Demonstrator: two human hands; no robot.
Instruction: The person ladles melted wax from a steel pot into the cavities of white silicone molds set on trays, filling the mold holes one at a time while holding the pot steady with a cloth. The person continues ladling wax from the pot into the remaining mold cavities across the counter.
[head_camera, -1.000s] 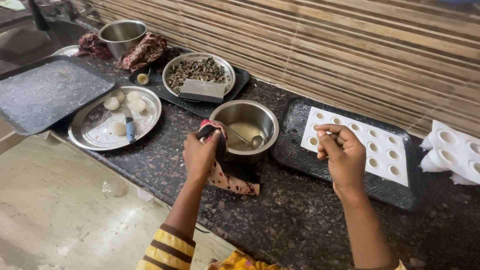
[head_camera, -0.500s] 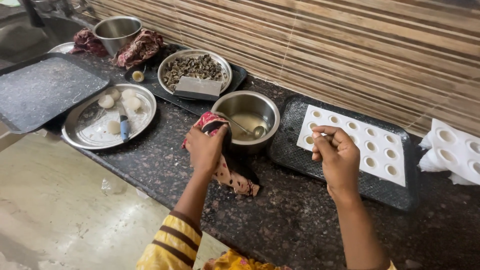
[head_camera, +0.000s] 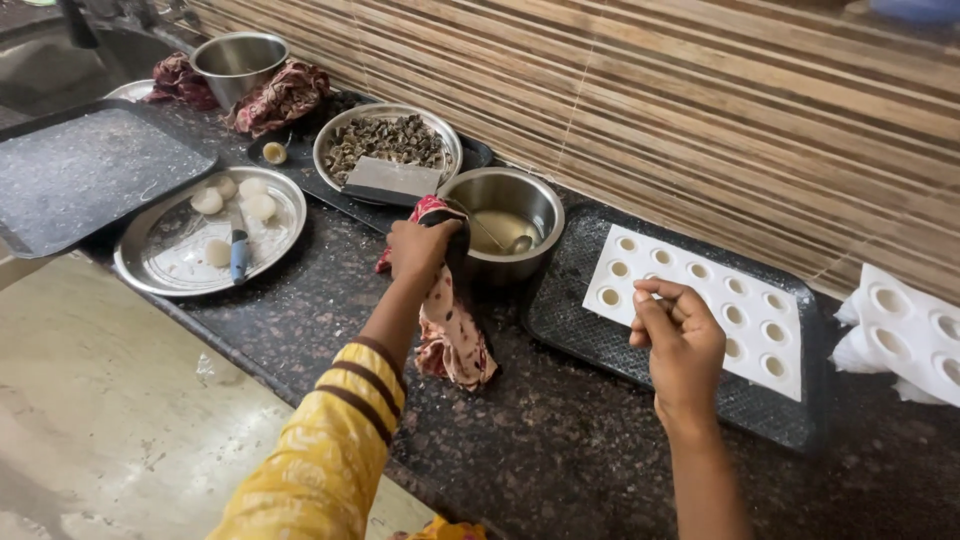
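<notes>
Two hands busy: the left hand (head_camera: 420, 250) grips a patterned cloth (head_camera: 450, 330) against the steel bowl (head_camera: 500, 225) at its 9 o'clock, while the right hand (head_camera: 680, 335), fingers pinched together, hovers over the white mould sheet (head_camera: 700, 305). Every visible cavity looks unfilled, so most of the work seems left.

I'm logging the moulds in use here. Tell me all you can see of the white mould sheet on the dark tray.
The white mould sheet is a thin, flat rectangle with rows of small round cavities, plastic or silicone by its look. It lies slightly askew on the dark tray, right of the steel bowl. The right hand rests over its near edge.
</notes>
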